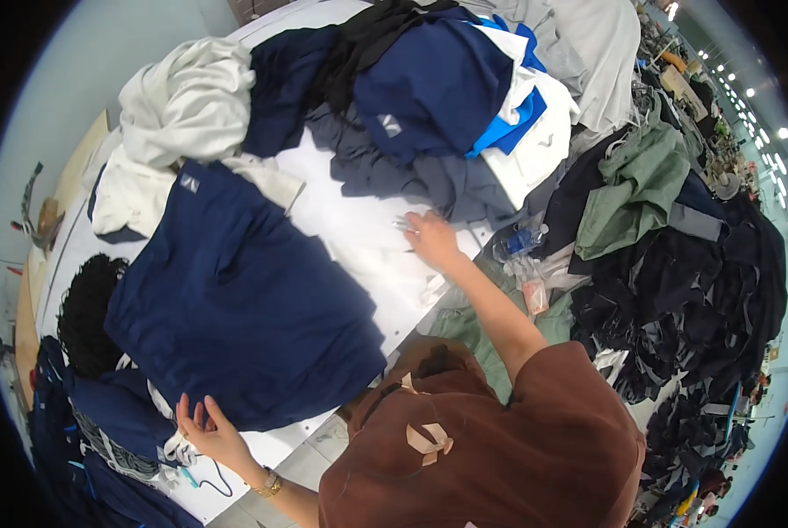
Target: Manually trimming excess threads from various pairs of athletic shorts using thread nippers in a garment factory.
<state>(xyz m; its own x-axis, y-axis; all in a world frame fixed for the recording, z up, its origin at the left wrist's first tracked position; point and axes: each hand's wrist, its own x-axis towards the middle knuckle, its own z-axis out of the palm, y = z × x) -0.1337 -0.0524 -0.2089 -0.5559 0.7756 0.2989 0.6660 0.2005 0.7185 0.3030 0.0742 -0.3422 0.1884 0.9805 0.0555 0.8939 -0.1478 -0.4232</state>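
Note:
A navy blue garment (236, 299) lies spread flat on the white table (359, 229). My left hand (202, 429) is at its near hem, fingers apart and touching the cloth edge, with a gold bracelet (269, 483) on the wrist. My right hand (431, 238) reaches far across the bare table. Its fingers close over a small shiny metal tool (404, 225) next to a grey garment (412, 176). My brown top fills the lower middle of the view.
A heap of navy, blue and white garments (438, 88) fills the table's far side, with a crumpled white garment (183, 97) to its left. A green garment (631, 185), a plastic bottle (521, 239) and dark cloth scraps (693, 299) lie to the right. A black bundle (86, 312) sits at left.

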